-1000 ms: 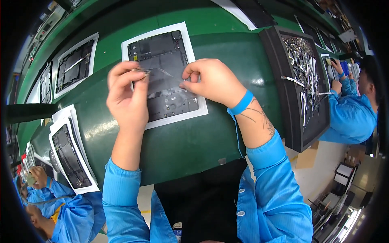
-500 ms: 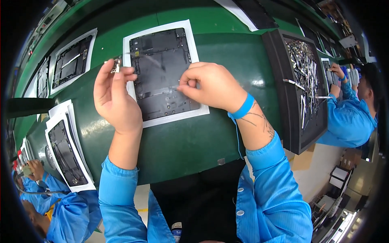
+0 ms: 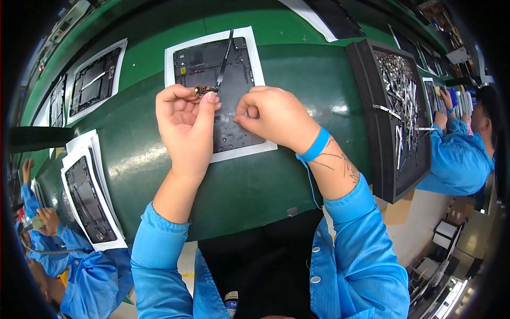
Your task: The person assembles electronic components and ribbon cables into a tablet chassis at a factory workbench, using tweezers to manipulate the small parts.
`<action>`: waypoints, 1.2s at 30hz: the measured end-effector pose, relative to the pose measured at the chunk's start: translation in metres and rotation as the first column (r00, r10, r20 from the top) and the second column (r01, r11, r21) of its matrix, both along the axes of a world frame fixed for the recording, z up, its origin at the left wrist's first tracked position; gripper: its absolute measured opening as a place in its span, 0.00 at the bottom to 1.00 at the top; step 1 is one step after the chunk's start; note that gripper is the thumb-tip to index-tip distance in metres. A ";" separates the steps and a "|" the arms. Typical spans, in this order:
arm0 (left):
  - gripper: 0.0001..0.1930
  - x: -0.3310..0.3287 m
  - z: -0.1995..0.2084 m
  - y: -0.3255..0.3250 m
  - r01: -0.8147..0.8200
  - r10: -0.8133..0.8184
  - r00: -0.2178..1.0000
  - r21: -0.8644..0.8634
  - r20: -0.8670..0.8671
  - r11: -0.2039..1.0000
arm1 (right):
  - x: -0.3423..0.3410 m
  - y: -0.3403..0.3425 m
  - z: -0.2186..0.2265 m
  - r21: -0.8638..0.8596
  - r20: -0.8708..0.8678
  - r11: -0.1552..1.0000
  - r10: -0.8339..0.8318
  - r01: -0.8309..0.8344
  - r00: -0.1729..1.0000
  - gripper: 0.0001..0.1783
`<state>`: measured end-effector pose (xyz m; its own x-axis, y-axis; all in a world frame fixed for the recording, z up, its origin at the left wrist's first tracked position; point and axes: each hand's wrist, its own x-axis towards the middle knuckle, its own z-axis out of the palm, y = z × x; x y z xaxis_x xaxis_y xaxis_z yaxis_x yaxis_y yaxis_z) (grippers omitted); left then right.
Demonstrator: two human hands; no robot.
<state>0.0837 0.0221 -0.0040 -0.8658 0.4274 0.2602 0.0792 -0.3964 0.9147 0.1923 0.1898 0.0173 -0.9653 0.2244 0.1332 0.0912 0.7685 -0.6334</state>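
A flat black device housing (image 3: 199, 58) with small fitted parts lies on a white sheet (image 3: 258, 66) in front of me. Over its left side, my left hand (image 3: 183, 119) pinches a small brown circuit board (image 3: 204, 90) between thumb and fingers. From that board a narrow black ribbon cable (image 3: 225, 59) sticks up and away, past the middle of the housing. My right hand (image 3: 276, 114) is just above the housing's lower right, thumb and forefinger pressed together. Whatever is in that pinch, if anything, is too small to make out. A blue band circles the right wrist.
At the right stands a black tray (image 3: 366, 114) with a heap of ribbon cables (image 3: 396, 87), a few poking over its edge. More housings on white sheets lie at the left (image 3: 87, 199) and far left (image 3: 93, 82). Co-workers in blue sit at right (image 3: 457, 154) and lower left (image 3: 90, 287).
My left hand has moved right, over the housing, with the circuit board. Its ribbon cable, blurred before, now stands out clearly. My right hand has barely moved.
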 end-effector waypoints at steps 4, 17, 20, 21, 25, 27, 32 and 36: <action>0.18 -0.002 0.004 0.003 -0.008 0.008 1.000 -0.008 0.003 1.000 | 0.000 -0.002 0.003 -0.031 -0.024 0.999 0.012 -0.013 1.000 0.05; 0.09 -0.006 0.004 -0.002 0.152 -0.137 0.988 -0.517 0.068 0.842 | -0.001 0.004 0.003 -0.439 0.129 0.896 -0.008 0.065 0.992 0.07; 0.10 -0.008 0.004 -0.002 0.216 -0.184 0.976 -0.493 0.115 0.843 | -0.001 0.006 -0.001 -0.426 0.113 0.902 -0.025 0.071 0.993 0.11; 0.10 -0.009 0.004 -0.003 0.271 -0.219 0.962 -0.465 0.163 0.843 | -0.001 0.005 -0.001 -0.428 0.113 0.901 -0.025 0.071 0.993 0.11; 0.10 -0.015 0.005 -0.006 0.339 -0.280 0.940 -0.458 0.193 0.822 | -0.001 0.006 -0.007 -0.481 0.101 0.873 -0.035 0.080 0.994 0.09; 0.10 -0.021 0.005 -0.008 0.374 -0.335 0.927 -0.488 0.170 0.789 | 0.000 0.007 -0.007 -0.528 0.121 0.845 -0.021 0.082 0.992 0.08; 0.09 -0.025 0.009 -0.008 0.422 -0.372 0.906 -0.508 0.201 0.751 | 0.000 0.004 -0.008 -0.416 -0.013 0.909 -0.030 0.022 0.999 0.09; 0.09 -0.024 0.011 -0.009 0.417 -0.357 0.908 -0.549 0.218 0.725 | 0.000 0.005 -0.003 -0.439 0.044 0.897 -0.026 0.043 0.999 0.09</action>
